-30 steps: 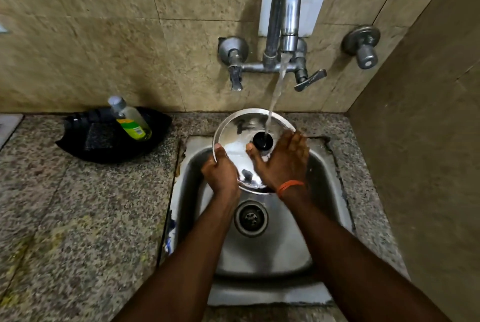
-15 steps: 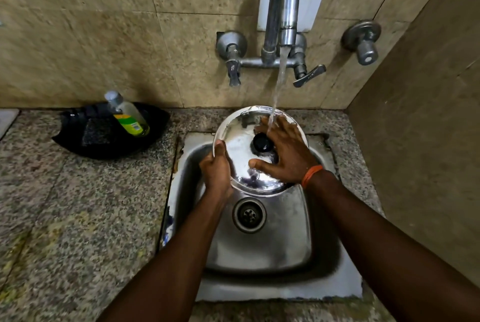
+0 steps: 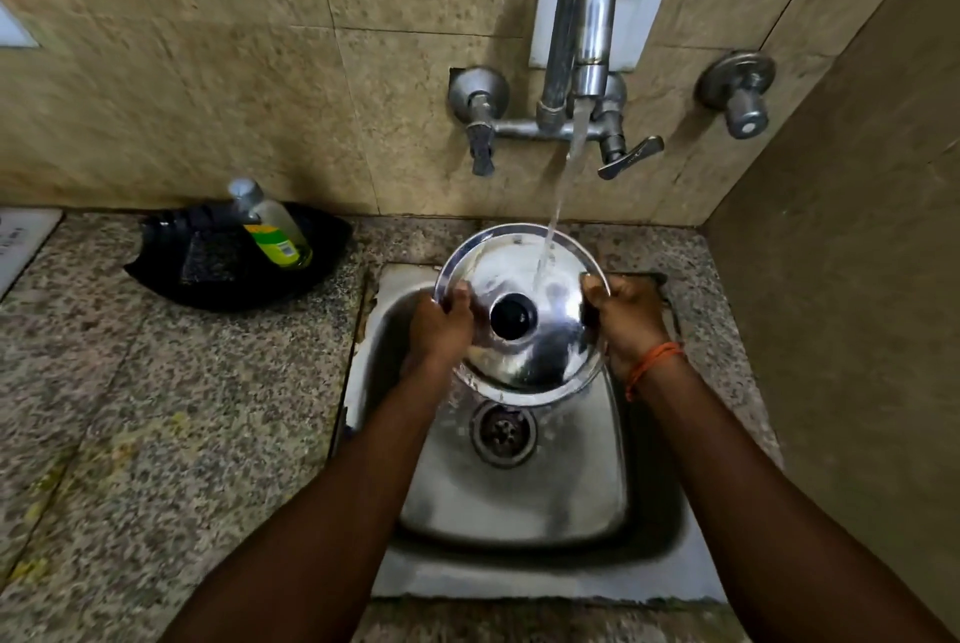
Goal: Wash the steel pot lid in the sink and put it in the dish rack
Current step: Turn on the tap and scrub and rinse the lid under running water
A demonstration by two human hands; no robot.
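Two hands hold the steel pot lid [image 3: 524,330] over the sink [image 3: 519,497]: my left hand [image 3: 439,325] has its grip closed on the left rim, my right hand [image 3: 626,317] on the right rim. Tap [image 3: 582,19] water strikes the tilted lid above its black knob [image 3: 513,316].

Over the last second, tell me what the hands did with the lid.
The right hand left the black knob and lid face, moving to grip the steel lid at its right rim. The left hand kept its left-rim hold. Water still runs from the tap onto the lid, over the sink.
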